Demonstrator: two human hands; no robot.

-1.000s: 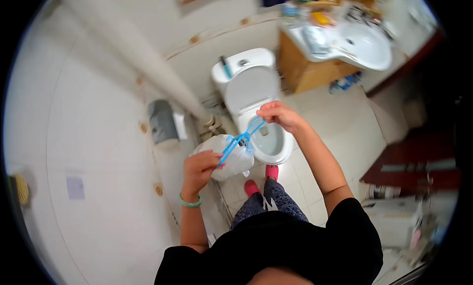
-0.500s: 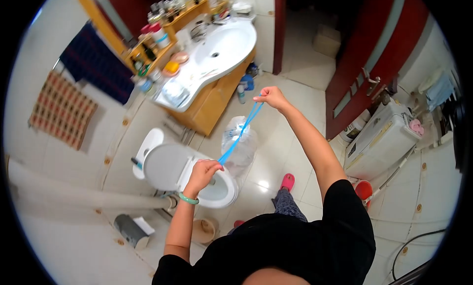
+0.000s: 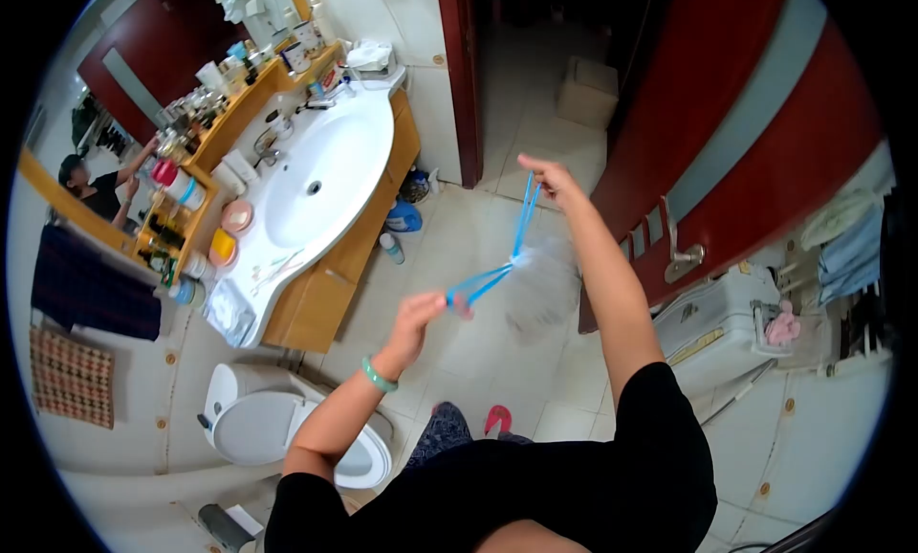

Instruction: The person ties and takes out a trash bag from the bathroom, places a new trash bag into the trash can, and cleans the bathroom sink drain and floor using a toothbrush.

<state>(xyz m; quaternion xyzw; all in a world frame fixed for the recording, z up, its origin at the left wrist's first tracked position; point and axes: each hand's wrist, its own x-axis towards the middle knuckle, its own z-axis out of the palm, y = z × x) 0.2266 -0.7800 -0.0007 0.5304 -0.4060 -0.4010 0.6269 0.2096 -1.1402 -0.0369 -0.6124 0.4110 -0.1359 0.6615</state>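
Observation:
A translucent garbage bag (image 3: 545, 290) hangs in front of me above the floor, its neck gathered tight and its body blurred. Two loops of blue drawstring (image 3: 490, 274) run out of the gathered neck in opposite directions. My left hand (image 3: 419, 321), with a green bangle at the wrist, is closed on the nearer loop. The farther loop is hooked in my right hand (image 3: 555, 182), whose fingers are curled around it while one digit points outward. Both loops look taut. What lies inside the bag is too blurred to make out.
To the left are a white sink (image 3: 330, 185) with toiletries around it, and a toilet (image 3: 258, 427) with its lid raised. A blue jug (image 3: 404, 216) and a small bottle (image 3: 391, 248) stand by the cabinet. The red door (image 3: 727, 161) is open; a white washing machine (image 3: 717, 319) stands right.
The bag has risen and its neck has drawn tight, with the drawstring now split into two loops pulled apart. My view has shifted toward the doorway, away from the toilet.

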